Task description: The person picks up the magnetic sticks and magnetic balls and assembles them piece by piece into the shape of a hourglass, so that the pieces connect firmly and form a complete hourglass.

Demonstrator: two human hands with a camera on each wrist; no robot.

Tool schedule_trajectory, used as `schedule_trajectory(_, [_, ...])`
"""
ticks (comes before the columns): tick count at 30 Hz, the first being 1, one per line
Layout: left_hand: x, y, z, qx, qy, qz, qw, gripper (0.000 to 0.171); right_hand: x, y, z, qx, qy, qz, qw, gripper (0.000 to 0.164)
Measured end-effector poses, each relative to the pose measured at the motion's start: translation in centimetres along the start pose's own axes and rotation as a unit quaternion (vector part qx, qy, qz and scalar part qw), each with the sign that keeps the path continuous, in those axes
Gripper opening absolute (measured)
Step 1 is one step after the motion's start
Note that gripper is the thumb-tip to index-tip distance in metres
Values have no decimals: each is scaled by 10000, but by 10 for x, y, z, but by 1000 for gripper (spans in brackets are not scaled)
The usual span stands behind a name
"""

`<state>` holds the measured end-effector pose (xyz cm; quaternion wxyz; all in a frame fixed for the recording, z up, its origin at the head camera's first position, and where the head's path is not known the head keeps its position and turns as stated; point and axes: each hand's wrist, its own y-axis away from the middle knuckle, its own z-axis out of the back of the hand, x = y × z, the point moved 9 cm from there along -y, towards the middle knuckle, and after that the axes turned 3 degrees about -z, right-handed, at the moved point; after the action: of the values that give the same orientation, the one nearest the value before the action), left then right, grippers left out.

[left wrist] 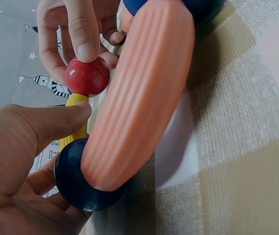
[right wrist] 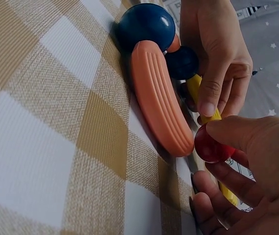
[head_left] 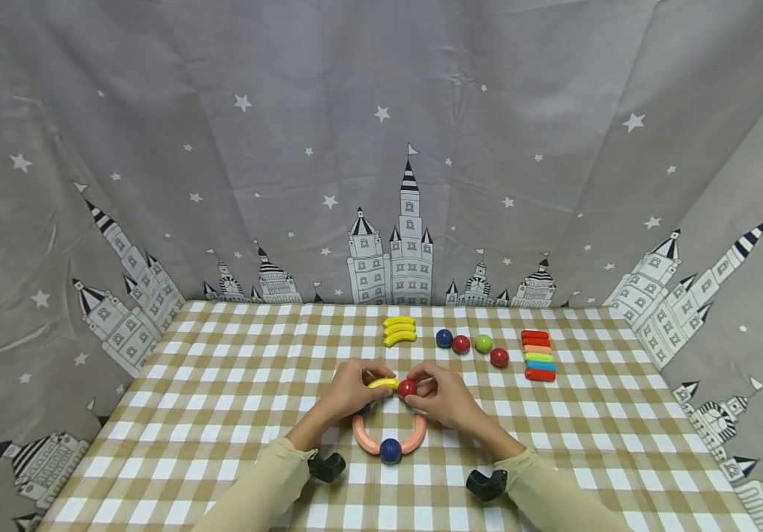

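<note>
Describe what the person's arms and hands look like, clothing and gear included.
The left sleeve and right sleeve are plain pale beige. At their ends sit a black, curved left fitting and a similar right fitting. The left hand and right hand wear no gloves.

Three curved yellow sticks (head_left: 399, 338) lie side by side on a brown-and-white checked tablecloth (head_left: 221, 399). To the right of those yellow sticks I see a blue ball (head_left: 444, 338), two red balls (head_left: 499, 357) and a green ball (head_left: 484, 343). Farther right of them lies a row of coloured bars (head_left: 541, 366). Behind the yellow sticks hangs a grey curtain (head_left: 541, 74), printed with white stars (head_left: 382, 114) and castles (head_left: 410, 266).
</note>
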<state>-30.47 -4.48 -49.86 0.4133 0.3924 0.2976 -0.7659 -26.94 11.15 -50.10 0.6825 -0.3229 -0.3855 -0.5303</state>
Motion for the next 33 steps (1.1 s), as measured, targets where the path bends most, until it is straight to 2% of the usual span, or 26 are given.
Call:
schedule_trajectory(12, [-1,0,-1,-17,-84,-104,9999,16,-2,1,1,94,229,11,9997,29])
schedule_trajectory(18, [1,-1,0,-30,-175,-52,9998,16,-6,7,5,214,221,-155,9994,37])
schedule_trajectory(26, [5,-1,0,-3,-253,114,9996,15,-8,20,8,494,194,-235,9983,40])
schedule_trajectory(33, [6,-2,-1,16,-206,135,9997,15,-11,32,9,941,513,-110,9942,40])
